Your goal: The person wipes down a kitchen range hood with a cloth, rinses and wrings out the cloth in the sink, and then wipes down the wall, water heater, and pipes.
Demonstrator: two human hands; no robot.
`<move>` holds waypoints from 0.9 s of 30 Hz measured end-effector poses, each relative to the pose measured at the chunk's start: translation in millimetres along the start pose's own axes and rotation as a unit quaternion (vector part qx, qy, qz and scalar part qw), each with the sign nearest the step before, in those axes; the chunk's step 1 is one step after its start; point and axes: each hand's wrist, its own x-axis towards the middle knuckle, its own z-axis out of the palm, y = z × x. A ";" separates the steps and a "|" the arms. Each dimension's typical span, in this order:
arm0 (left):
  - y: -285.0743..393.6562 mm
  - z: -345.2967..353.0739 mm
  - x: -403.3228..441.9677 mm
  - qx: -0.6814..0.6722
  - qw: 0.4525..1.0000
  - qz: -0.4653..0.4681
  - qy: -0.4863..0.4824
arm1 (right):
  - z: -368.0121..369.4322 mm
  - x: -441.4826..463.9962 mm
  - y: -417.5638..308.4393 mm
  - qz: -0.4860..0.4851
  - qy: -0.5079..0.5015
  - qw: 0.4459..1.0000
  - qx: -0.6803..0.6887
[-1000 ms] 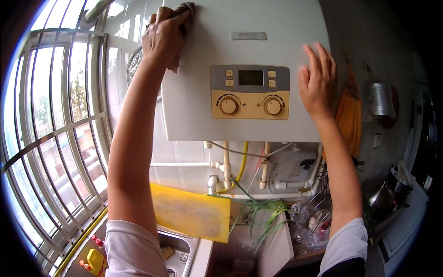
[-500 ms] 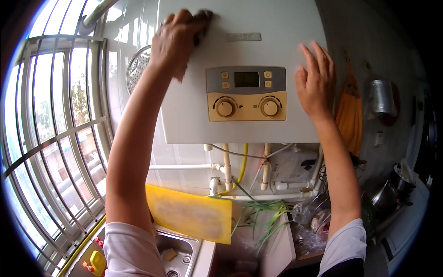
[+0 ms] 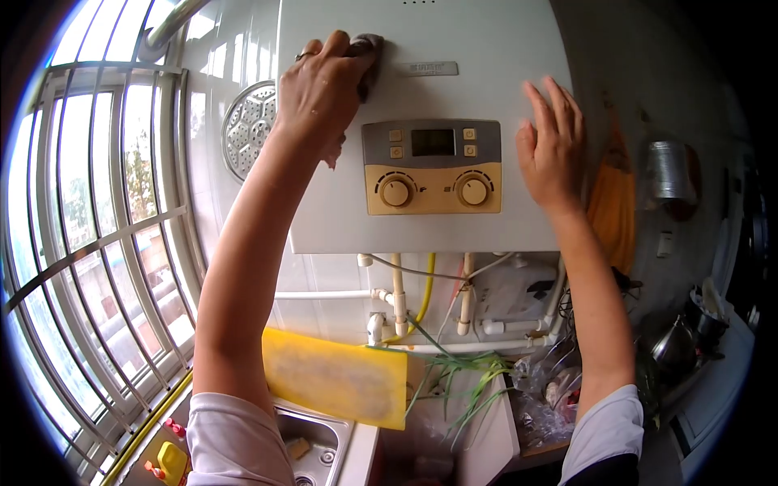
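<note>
A white wall-mounted water heater point(image 3: 438, 231) fills the upper middle of the view. My left hand point(image 3: 322, 91) grips a dark, bunched cloth point(image 3: 370, 65) and presses it on the heater's front, left of the small metal nameplate point(image 3: 427, 69). A lighter end of the cloth hangs below the palm. On the right side of the same front rests my right hand point(image 3: 554, 150), holding nothing, its fingers stretched upward and apart. Between the hands sits the control panel point(image 3: 432, 166), with a dark display, small buttons and two round knobs.
Pipes and a yellow hose point(image 3: 425, 292) run below the heater. A yellow board point(image 3: 336, 377) leans behind the steel sink point(image 3: 344, 429). Green onions point(image 3: 466, 377) and plastic bags point(image 3: 539, 397) lie to the right. A barred window point(image 3: 105, 186) stands left, beside a perforated metal disc point(image 3: 250, 130).
My left hand has moved slightly right and down with the cloth, uncovering more of the perforated disc. My right hand stays in nearly the same spot.
</note>
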 end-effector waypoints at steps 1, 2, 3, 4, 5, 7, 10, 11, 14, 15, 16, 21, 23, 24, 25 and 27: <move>-0.9 -0.1 -0.1 -0.010 1.000 -0.013 -0.001 | 0.1 -0.3 0.1 -0.002 -0.001 1.000 0.000; -2.2 -0.1 -0.6 -0.019 0.999 -0.027 -0.003 | 0.5 -0.6 0.4 -0.005 -0.003 1.000 0.001; -5.0 0.4 4.5 -0.013 1.000 -0.019 -0.008 | 1.2 -0.7 1.2 -0.007 -0.002 1.000 -0.001; -8.0 3.4 8.7 -0.012 1.000 -0.020 -0.009 | 0.9 -0.8 1.5 -0.008 -0.002 1.000 0.000; -11.6 6.0 12.9 -0.009 1.000 -0.011 0.008 | 0.7 -0.8 1.0 -0.007 0.001 1.000 -0.003; -24.3 8.8 23.9 0.000 1.000 -0.014 -0.001 | 0.9 -0.2 -1.7 -0.005 0.006 1.000 -0.004; -52.3 11.9 37.3 0.037 0.986 -0.151 -0.062 | 0.0 -0.2 -0.7 0.000 0.002 1.000 -0.005; -64.6 20.5 34.8 0.069 0.987 -0.145 0.015 | 0.6 -0.2 -0.8 0.001 0.002 1.000 -0.001; -68.2 37.7 34.6 0.066 0.978 -0.186 0.071 | 0.0 0.4 -1.6 0.002 0.000 1.000 -0.002; -63.9 42.0 33.2 0.013 0.982 -0.181 0.043 | -0.4 0.3 -1.5 0.001 -0.002 1.000 -0.004; -50.8 39.6 30.2 -0.039 0.983 -0.176 0.014 | -1.1 -0.1 -1.2 0.001 -0.002 1.000 -0.004; -7.5 23.1 -12.8 -0.077 0.993 0.051 0.079 | -1.5 0.4 -0.9 -0.005 0.005 1.000 -0.006; -20.5 15.5 -23.4 -0.059 0.996 0.036 0.049 | -1.8 1.4 -0.2 -0.004 0.004 1.000 -0.008; -40.7 21.4 -18.8 -0.036 0.997 -0.001 0.065 | -1.7 1.2 -1.2 -0.003 0.001 1.000 -0.006; -51.8 27.8 -11.1 -0.023 0.994 -0.094 0.053 | -1.7 1.1 -2.3 -0.004 -0.001 1.000 -0.006; -46.5 22.3 2.7 -0.039 0.974 -0.224 -0.001 | -2.2 2.7 -3.1 -0.003 0.001 1.000 -0.009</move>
